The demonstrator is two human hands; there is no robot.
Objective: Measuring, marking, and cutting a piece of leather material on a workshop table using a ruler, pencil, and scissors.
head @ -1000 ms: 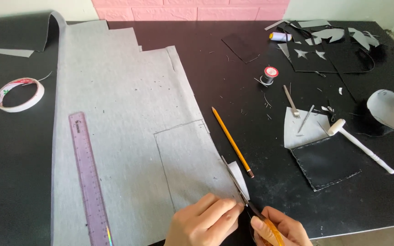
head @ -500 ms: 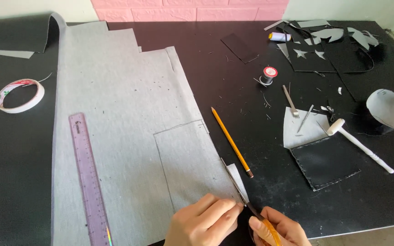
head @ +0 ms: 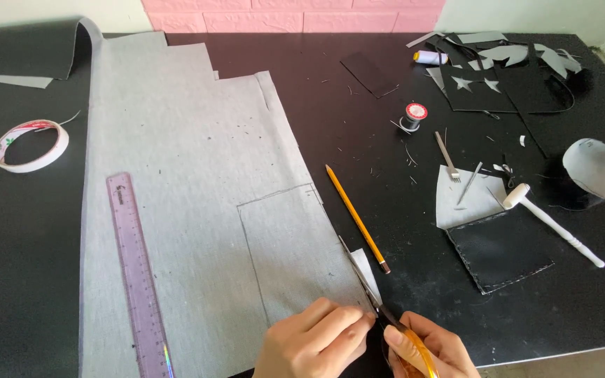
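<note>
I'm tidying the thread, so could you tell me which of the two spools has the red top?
The spool standing upright mid-table, near the loose thread bits. The other spool, pale with a blue end, lies on its side farther back by the grey scraps.

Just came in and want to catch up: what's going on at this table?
A person is cutting grey fabric with orange-handled scissors. The right hand works the scissors along the fabric's right edge, beside a drawn outline, while the left hand presses the cloth flat. A pencil lies just beside the cut, a purple ruler rests on the fabric, and a tape roll sits further left.
</note>
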